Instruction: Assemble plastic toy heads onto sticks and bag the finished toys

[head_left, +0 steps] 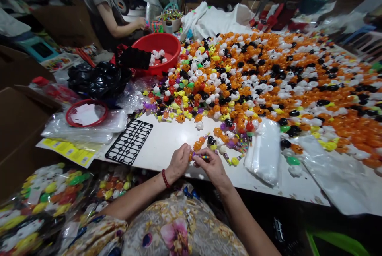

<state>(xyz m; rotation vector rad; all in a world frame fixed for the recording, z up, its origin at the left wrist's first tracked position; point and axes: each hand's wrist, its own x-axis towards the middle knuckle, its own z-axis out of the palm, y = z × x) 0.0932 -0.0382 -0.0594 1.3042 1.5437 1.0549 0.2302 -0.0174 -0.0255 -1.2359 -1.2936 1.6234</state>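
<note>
At the table's front edge, my left hand (180,162), with a red bead bracelet at its wrist, is closed on a small orange piece (191,156). Close beside it, my right hand (212,167) pinches a thin multicoloured stick (203,157) with a purple end that meets the orange piece. Whether the two are joined cannot be made out. Just beyond my fingers lie several similar sticks with figure tops, among them a yellow-topped one (234,161) and a black-topped one (211,140).
A huge pile of orange, white and black plastic figures (268,69) covers the white table (167,140). Left are a black plastic grid (129,141), a red basket (69,117) and a red basin (176,51). Clear bags (264,152) lie right. Another person (103,13) works at the far left.
</note>
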